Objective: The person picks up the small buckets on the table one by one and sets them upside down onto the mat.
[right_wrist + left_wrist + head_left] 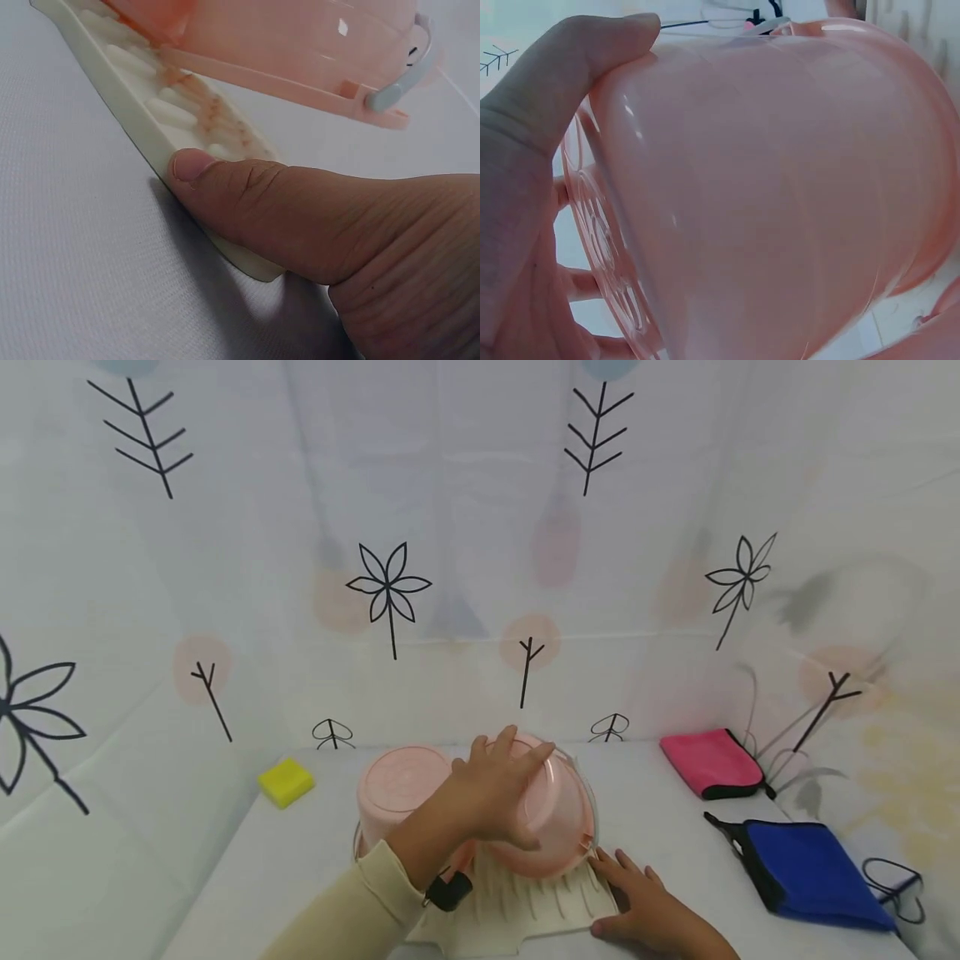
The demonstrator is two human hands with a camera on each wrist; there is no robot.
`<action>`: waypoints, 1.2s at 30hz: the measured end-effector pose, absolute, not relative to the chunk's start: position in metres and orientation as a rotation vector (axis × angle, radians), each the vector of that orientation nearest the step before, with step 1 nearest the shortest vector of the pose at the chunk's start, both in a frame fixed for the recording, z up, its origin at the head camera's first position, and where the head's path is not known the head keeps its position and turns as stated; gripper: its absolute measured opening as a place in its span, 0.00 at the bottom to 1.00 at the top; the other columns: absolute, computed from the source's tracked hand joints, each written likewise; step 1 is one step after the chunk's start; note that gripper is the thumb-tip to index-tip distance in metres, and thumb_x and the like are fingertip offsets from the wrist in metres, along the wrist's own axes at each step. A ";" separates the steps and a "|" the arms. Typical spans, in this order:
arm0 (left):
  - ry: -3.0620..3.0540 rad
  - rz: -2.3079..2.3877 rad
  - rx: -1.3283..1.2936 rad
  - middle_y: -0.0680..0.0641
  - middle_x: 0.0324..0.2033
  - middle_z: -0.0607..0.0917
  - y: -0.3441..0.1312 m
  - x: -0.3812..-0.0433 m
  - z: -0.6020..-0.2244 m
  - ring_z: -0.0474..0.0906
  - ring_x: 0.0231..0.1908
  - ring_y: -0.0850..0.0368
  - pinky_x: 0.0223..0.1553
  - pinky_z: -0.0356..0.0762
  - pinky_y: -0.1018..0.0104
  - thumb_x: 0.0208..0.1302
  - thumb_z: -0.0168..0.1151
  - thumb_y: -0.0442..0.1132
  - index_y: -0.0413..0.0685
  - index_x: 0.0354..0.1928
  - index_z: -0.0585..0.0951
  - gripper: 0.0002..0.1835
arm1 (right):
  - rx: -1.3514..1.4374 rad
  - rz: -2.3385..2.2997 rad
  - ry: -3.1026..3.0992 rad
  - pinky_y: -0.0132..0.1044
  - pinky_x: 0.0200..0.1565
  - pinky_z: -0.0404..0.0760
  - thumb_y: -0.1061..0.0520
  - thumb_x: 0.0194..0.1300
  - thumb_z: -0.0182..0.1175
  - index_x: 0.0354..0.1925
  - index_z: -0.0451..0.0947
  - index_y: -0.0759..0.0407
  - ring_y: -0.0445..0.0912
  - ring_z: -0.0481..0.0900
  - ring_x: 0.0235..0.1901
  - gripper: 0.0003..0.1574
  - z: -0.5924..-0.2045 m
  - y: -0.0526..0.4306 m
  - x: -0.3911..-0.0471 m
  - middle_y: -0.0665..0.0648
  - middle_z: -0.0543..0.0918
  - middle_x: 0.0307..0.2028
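Note:
Two pink buckets stand upside down, the left bucket beside the right bucket, both over a cream ridged washboard. My left hand reaches across and grips the right bucket by its upturned base. In the left wrist view the thumb lies on the bucket's side wall, with the other fingers around its openwork bottom. My right hand holds the washboard's right edge, its thumb on the rim in the right wrist view. A grey handle hangs at the bucket's rim.
A yellow sponge lies at the back left of the white table. On the right are a folded pink cloth and a folded blue cloth, both with black trim. A patterned curtain encloses the back and sides.

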State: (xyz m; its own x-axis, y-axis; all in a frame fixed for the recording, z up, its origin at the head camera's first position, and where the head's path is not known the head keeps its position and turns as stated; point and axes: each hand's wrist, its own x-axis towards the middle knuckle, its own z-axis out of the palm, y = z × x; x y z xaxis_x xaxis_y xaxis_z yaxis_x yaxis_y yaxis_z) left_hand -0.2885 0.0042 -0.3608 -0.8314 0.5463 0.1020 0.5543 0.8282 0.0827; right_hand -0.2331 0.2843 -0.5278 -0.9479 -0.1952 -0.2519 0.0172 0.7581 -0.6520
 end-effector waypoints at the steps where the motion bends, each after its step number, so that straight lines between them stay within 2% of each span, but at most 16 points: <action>1: -2.931 -0.152 -0.873 0.43 0.80 0.55 0.005 -0.289 -0.362 0.61 0.71 0.31 0.51 0.77 0.32 0.37 0.80 0.74 0.85 0.81 0.51 0.67 | -0.124 -0.972 2.653 0.85 0.66 0.38 0.35 0.45 0.82 0.79 0.65 0.48 0.83 0.37 0.76 0.68 -0.528 0.284 -0.233 0.75 0.55 0.79; 5: -2.927 -0.105 -0.827 0.43 0.79 0.56 0.009 -0.294 -0.365 0.64 0.68 0.32 0.47 0.78 0.34 0.38 0.77 0.77 0.84 0.81 0.51 0.66 | -0.151 -0.959 2.678 0.84 0.67 0.38 0.37 0.45 0.82 0.78 0.67 0.50 0.81 0.39 0.77 0.66 -0.529 0.284 -0.233 0.73 0.57 0.79; 9: -2.958 -0.134 -0.779 0.44 0.81 0.54 0.016 -0.297 -0.368 0.63 0.70 0.31 0.50 0.77 0.29 0.41 0.74 0.78 0.86 0.81 0.49 0.65 | -0.136 -0.966 2.661 0.85 0.66 0.38 0.37 0.46 0.82 0.78 0.67 0.50 0.82 0.39 0.77 0.66 -0.530 0.285 -0.233 0.74 0.57 0.79; 13: -2.998 -0.247 -0.733 0.45 0.84 0.48 0.023 -0.300 -0.376 0.55 0.75 0.28 0.58 0.71 0.24 0.46 0.71 0.78 0.89 0.81 0.46 0.63 | -0.056 -0.941 2.632 0.88 0.63 0.41 0.33 0.44 0.82 0.78 0.66 0.49 0.85 0.37 0.75 0.68 -0.530 0.287 -0.232 0.75 0.54 0.80; 16: -3.000 -0.304 -0.707 0.46 0.85 0.45 0.028 -0.304 -0.383 0.48 0.78 0.28 0.63 0.65 0.23 0.48 0.68 0.79 0.90 0.81 0.44 0.61 | -0.063 -0.951 2.626 0.86 0.65 0.40 0.33 0.44 0.81 0.78 0.67 0.49 0.83 0.38 0.76 0.67 -0.530 0.286 -0.233 0.75 0.54 0.80; 20: -2.985 -0.328 -0.690 0.46 0.85 0.44 0.032 -0.313 -0.390 0.45 0.79 0.27 0.64 0.63 0.22 0.50 0.66 0.79 0.89 0.81 0.45 0.59 | -0.133 -0.980 2.637 0.80 0.70 0.34 0.36 0.46 0.82 0.77 0.68 0.52 0.78 0.39 0.78 0.65 -0.529 0.284 -0.234 0.74 0.56 0.79; 27: -3.021 -0.405 -0.670 0.47 0.85 0.44 0.026 -0.332 -0.390 0.46 0.80 0.29 0.63 0.63 0.22 0.55 0.64 0.74 0.90 0.81 0.46 0.54 | -0.230 -1.023 2.644 0.78 0.72 0.32 0.40 0.47 0.82 0.77 0.68 0.55 0.74 0.40 0.80 0.64 -0.532 0.287 -0.234 0.64 0.59 0.81; 30: -3.039 -0.491 -0.705 0.47 0.85 0.44 0.022 -0.336 -0.386 0.45 0.80 0.29 0.64 0.61 0.21 0.56 0.65 0.71 0.89 0.81 0.49 0.53 | -0.254 -1.029 2.647 0.77 0.72 0.31 0.39 0.47 0.82 0.77 0.68 0.56 0.74 0.40 0.80 0.64 -0.531 0.287 -0.234 0.63 0.59 0.81; 36: -3.066 -0.569 -0.780 0.49 0.85 0.45 0.017 -0.350 -0.384 0.45 0.80 0.32 0.66 0.58 0.20 0.57 0.65 0.71 0.91 0.80 0.51 0.50 | -0.195 -1.015 2.650 0.78 0.71 0.32 0.37 0.44 0.83 0.77 0.68 0.50 0.72 0.40 0.81 0.65 -0.532 0.287 -0.234 0.59 0.59 0.82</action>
